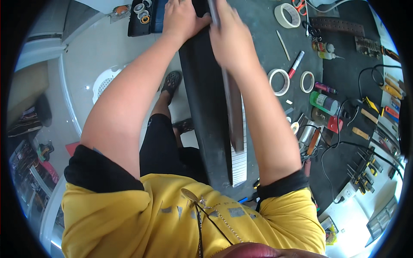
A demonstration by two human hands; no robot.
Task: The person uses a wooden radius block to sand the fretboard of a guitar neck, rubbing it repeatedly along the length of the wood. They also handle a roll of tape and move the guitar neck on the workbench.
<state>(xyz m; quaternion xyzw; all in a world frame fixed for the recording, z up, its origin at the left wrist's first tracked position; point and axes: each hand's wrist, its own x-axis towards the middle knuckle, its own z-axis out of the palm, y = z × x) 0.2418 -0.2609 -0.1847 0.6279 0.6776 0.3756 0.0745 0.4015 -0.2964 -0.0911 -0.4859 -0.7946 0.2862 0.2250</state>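
A long grey-brown straight bar runs lengthwise along the near side of the dark workbench. My right hand is wrapped around its far part, slightly blurred. Under and beside the bar lies a pale strip marked with cross lines; most of it is covered by the bar and my right forearm. At the bench's left edge rests my left hand, its thumb stretched out toward the bar and its fingers apart from the thumb, partly cut off by the top of the view.
Right on the bench are masking tape rolls, a red-and-white marker, orange-handled scissors, a green-and-clear bottle and loose black cables. Hand tools sit in a rack. A white stool stands on the left.
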